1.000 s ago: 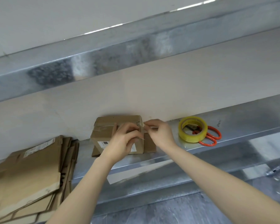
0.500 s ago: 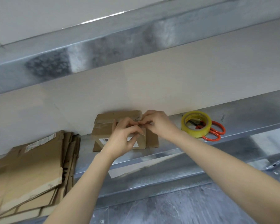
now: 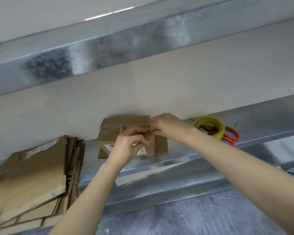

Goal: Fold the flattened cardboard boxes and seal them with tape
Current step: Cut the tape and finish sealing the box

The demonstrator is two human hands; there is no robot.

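The left hand (image 3: 131, 143) and right hand (image 3: 166, 126) are met at the top right corner of the cardboard box (image 3: 112, 133) on the metal shelf (image 3: 261, 119), and what seems a tape strip (image 3: 148, 129) is pinched by both. Sealing is judged under way; pressing the strip flat is called for next.

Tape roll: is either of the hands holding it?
No, the yellow tape roll lies on the metal shelf over the orange scissors, while the left hand and right hand pinch the cardboard box.
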